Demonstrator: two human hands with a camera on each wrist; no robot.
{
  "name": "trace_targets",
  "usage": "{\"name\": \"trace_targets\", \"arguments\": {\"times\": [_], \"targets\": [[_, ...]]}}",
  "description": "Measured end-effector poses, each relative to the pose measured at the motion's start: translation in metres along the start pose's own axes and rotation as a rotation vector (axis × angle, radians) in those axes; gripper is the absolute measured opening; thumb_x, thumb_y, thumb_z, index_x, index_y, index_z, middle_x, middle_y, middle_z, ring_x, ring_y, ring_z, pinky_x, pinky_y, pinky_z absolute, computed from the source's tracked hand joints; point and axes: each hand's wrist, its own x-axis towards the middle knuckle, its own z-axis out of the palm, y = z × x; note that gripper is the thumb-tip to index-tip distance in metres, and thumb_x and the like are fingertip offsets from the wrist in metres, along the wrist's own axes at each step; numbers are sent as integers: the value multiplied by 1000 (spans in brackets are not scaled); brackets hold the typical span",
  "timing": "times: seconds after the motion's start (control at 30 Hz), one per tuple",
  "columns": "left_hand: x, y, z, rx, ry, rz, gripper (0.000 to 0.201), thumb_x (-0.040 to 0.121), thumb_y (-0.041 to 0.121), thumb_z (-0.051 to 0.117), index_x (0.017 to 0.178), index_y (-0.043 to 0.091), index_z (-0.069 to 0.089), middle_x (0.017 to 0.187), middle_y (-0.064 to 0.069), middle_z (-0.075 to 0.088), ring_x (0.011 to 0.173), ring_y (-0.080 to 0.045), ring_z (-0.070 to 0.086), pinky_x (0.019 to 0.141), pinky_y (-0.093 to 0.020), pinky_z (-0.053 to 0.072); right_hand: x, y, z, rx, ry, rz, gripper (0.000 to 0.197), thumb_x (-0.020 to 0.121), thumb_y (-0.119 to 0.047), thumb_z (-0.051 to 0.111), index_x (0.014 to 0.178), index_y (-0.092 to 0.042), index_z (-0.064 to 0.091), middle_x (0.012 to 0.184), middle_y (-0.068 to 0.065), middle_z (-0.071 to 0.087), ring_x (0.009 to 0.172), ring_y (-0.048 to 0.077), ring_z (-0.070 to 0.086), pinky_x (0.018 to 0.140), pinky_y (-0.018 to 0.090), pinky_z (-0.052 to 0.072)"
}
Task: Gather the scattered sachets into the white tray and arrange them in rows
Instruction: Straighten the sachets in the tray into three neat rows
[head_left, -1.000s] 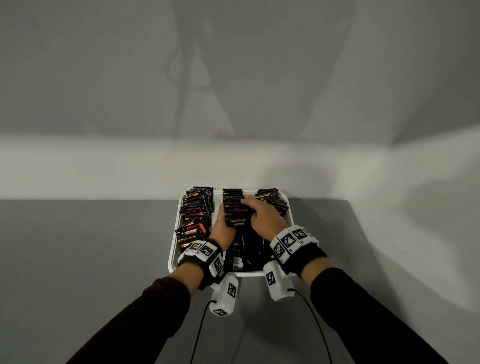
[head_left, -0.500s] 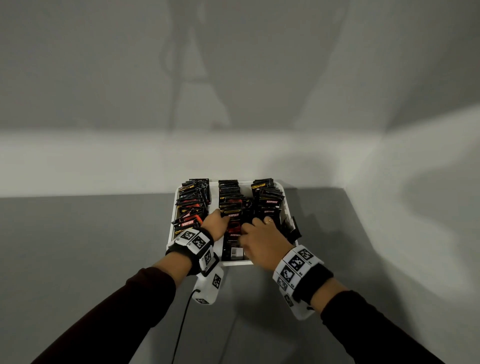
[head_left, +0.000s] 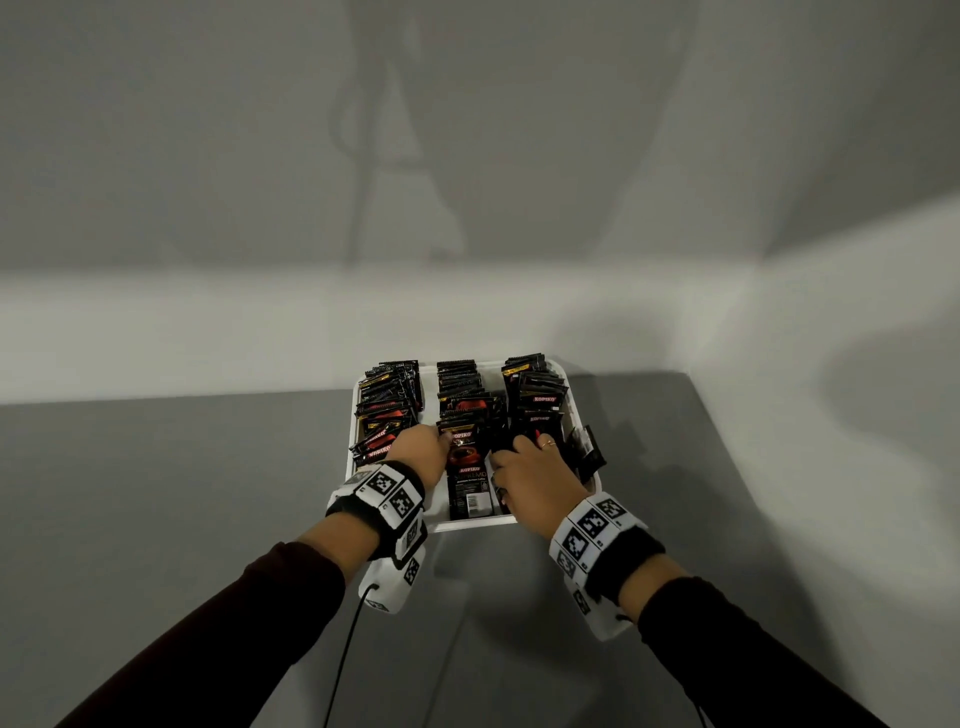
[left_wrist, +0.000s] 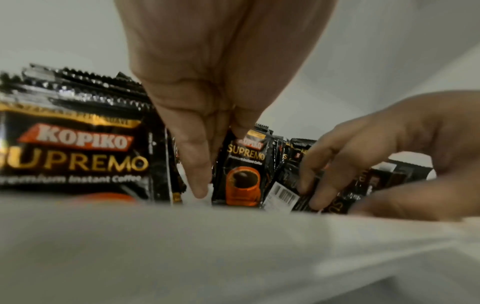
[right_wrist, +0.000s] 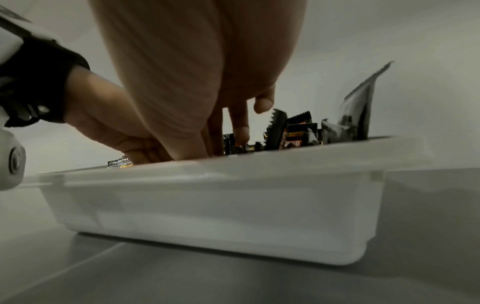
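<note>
The white tray (head_left: 353, 447) holds black Kopiko sachets in a left row (head_left: 387, 400), a middle row (head_left: 460, 384) and a right row (head_left: 537, 395). One sachet (head_left: 467, 491) lies flat at the near end of the middle row. My left hand (head_left: 418, 452) reaches in with straight fingers (left_wrist: 197, 174) between the left and middle rows, a fingertip resting on the top of an upright sachet (left_wrist: 244, 164). My right hand (head_left: 535, 470) curls its fingers (left_wrist: 319, 181) round several loose sachets (left_wrist: 288, 195) at the near right of the tray (right_wrist: 207, 205).
The tray stands on a grey table (head_left: 182, 493) close to the white back wall (head_left: 260, 322) and the right wall. A few sachets (head_left: 589, 452) lean over the tray's right rim, one sticking up high (right_wrist: 358, 111). Cables hang from the wrist cameras.
Both hands have let go of the middle row. The right hand has drawn back toward the near right of the tray and taken loose sachets; the left hand has shifted slightly left.
</note>
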Motion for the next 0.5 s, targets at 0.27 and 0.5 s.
{"name": "trace_targets", "arguments": {"times": [0.27,0.5], "targets": [[-4,-1,-2,-15,24,10,33,96,30,43,91,2,61,89,-15,66,88,-30,64,76,-34,52,-7,1,7,91,54,46,32,94,-37,40,106,-20,64,112,-6,60,108,21,39,98,43,23],[-9,6,25,234,-99,62,50,82,46,60,113,9,47,107,-8,63,97,-25,61,72,-30,45,-28,-1,11,73,-16,-1,61,76,-68,49,115,-23,62,143,0,41,133,27,24,111,57,-3]]}}
